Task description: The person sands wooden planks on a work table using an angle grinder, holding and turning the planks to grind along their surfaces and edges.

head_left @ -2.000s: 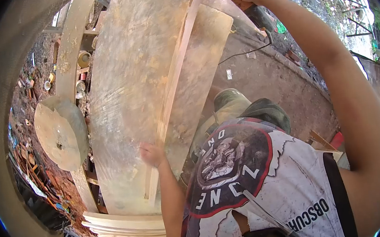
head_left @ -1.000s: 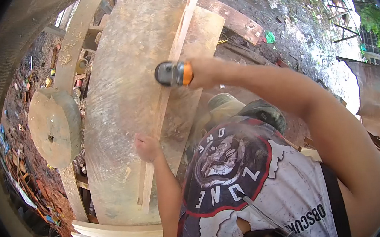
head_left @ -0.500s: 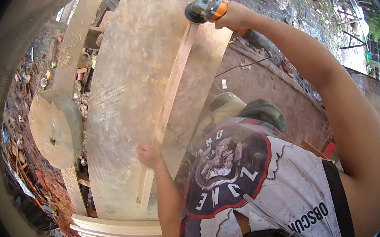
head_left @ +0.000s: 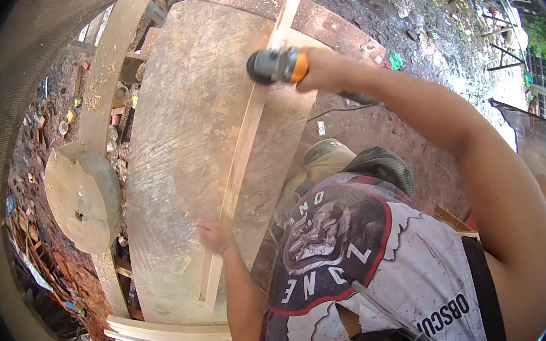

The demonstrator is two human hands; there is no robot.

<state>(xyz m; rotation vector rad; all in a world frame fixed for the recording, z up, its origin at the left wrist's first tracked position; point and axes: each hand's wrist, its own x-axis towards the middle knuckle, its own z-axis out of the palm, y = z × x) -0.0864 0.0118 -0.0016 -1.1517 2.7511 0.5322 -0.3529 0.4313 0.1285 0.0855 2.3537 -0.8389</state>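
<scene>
My right hand [head_left: 324, 70] is wrapped round an orange and grey angle grinder [head_left: 273, 66]. Its dark round disc lies over the upper part of a long, narrow wooden strip [head_left: 241, 146]. This strip runs lengthwise on a broad, dusty board [head_left: 171, 114], its far end reaching past the board's edge. Near the strip's lower end, my left hand [head_left: 215, 236] is closed round it, thumb out at the left side. The grinder looks slightly blurred, and the underside of its disc is hidden.
Several pale wooden strips [head_left: 171, 338] are stacked at the board's near end. To the left stand a round wood slab [head_left: 79, 197] and a plank with shavings [head_left: 101, 88]. A dark cable [head_left: 340, 109] trails on the right. Scraps litter the muddy ground.
My right hand has drawn the grinder along the strip from near its far end towards me, uncovering that end. My left hand stays at about the same place on the strip.
</scene>
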